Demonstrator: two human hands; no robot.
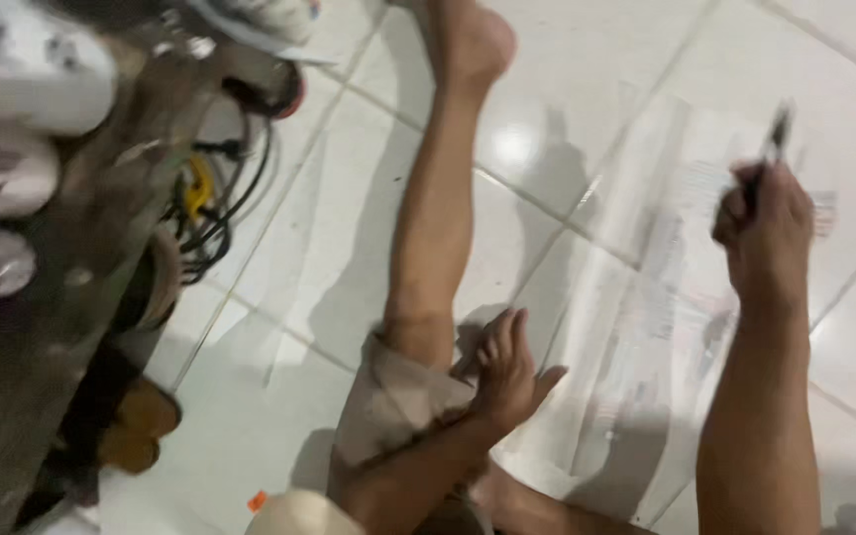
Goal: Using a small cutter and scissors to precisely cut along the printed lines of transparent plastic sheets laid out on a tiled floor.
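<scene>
While gripping a pen (773,139), the right hand (765,233) hovers over clear plastic sheet (636,297).

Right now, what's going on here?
A person sits on a white tiled floor with one leg stretched out. The right hand grips a dark pen above a sheet of clear plastic spread on the tiles. The left hand rests open at the sheet's near edge. A tangle of black cables lies to the left. The picture is motion-blurred.
</scene>
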